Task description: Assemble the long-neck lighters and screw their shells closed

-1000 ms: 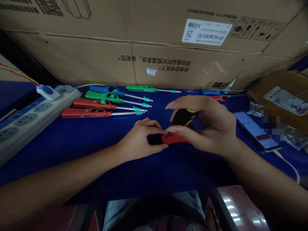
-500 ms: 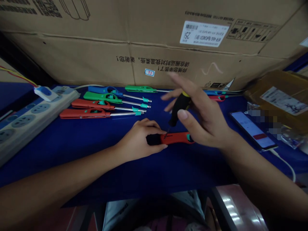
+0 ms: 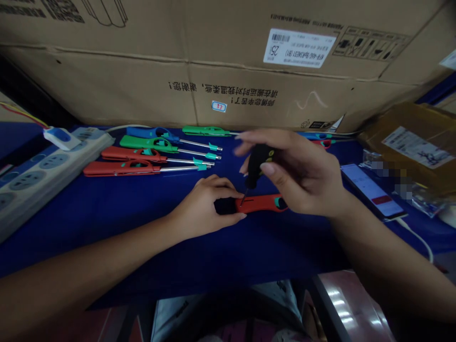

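Observation:
A red gas lighter [image 3: 260,203] lies flat on the blue tabletop. My left hand [image 3: 210,204] pinches its left end between thumb and fingers. In my right hand [image 3: 302,171] is a black screwdriver with yellow marks [image 3: 257,164], gripped by its handle and tilted. Its thin shaft points down, the tip meeting the red body near my left fingertips. The lighter's right end is partly hidden behind my right hand.
Several lighters, blue, green and red [image 3: 123,168], with teal tape on their metal rods, lie at the left beside a power strip [image 3: 46,166]. A green lighter [image 3: 204,130] lies by the large cardboard box [image 3: 228,52]. At right are a phone [image 3: 374,192] and a brown package [image 3: 413,142].
The fingers of my right hand have curled closer round the screwdriver handle, which has turned. My left hand stays on the lighter. The whole view has shifted slightly.

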Action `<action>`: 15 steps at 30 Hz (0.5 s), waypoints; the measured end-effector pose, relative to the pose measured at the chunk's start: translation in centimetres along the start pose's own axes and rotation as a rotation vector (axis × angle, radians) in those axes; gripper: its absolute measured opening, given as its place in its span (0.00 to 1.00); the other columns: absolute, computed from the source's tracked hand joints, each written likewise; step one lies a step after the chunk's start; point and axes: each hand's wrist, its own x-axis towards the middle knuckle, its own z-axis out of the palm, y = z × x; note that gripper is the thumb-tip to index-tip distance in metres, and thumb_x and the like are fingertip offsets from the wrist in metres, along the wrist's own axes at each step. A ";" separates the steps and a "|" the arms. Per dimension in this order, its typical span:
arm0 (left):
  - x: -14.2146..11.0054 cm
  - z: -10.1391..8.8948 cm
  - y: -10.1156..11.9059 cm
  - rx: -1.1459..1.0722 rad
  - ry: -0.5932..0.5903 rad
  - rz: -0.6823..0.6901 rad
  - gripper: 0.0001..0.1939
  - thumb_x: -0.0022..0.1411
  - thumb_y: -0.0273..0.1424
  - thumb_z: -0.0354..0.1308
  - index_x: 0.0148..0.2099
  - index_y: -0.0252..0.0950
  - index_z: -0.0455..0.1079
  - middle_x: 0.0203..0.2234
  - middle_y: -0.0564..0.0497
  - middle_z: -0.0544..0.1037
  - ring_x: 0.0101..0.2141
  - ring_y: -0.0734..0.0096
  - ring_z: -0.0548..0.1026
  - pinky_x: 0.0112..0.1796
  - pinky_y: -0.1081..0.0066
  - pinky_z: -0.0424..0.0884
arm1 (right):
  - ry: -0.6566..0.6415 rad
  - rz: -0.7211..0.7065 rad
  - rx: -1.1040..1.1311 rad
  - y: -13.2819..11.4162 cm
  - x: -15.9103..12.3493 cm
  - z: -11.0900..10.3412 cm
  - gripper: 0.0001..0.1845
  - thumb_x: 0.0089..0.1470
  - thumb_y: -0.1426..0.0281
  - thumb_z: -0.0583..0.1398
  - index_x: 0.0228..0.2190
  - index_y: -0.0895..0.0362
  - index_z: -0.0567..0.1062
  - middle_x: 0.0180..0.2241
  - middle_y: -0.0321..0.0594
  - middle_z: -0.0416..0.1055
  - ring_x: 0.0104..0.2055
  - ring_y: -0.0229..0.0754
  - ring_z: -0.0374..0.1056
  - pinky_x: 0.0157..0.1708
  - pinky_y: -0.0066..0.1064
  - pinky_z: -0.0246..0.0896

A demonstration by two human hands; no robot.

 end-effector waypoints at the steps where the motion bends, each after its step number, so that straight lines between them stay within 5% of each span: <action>1: 0.0 0.0 0.0 0.002 -0.001 0.004 0.15 0.57 0.38 0.70 0.47 0.41 0.79 0.41 0.50 0.79 0.42 0.60 0.75 0.48 0.56 0.69 | 0.055 -0.027 -0.024 0.0 0.0 0.1 0.20 0.64 0.66 0.61 0.56 0.53 0.72 0.52 0.45 0.76 0.49 0.48 0.76 0.49 0.43 0.75; 4: 0.0 0.1 -0.1 0.006 0.005 0.002 0.15 0.57 0.38 0.69 0.47 0.42 0.79 0.40 0.50 0.80 0.41 0.60 0.75 0.47 0.55 0.69 | 0.133 -0.136 -0.135 0.0 0.1 0.1 0.20 0.57 0.63 0.67 0.50 0.53 0.76 0.45 0.41 0.79 0.46 0.48 0.76 0.50 0.44 0.74; 9: 0.0 0.1 -0.2 -0.014 0.024 0.025 0.15 0.57 0.38 0.70 0.46 0.41 0.79 0.41 0.49 0.79 0.42 0.60 0.76 0.47 0.56 0.70 | -0.119 -0.054 -0.054 -0.9 0.3 -0.5 0.26 0.67 0.71 0.53 0.65 0.54 0.62 0.62 0.46 0.68 0.56 0.47 0.72 0.57 0.45 0.69; 15: 0.1 0.1 -0.1 -0.039 -0.025 -0.028 0.16 0.58 0.38 0.69 0.48 0.43 0.79 0.43 0.49 0.80 0.45 0.57 0.76 0.49 0.53 0.70 | 0.025 -0.038 -0.209 -0.7 0.3 -0.2 0.22 0.62 0.64 0.63 0.56 0.52 0.72 0.51 0.44 0.77 0.51 0.50 0.74 0.54 0.46 0.72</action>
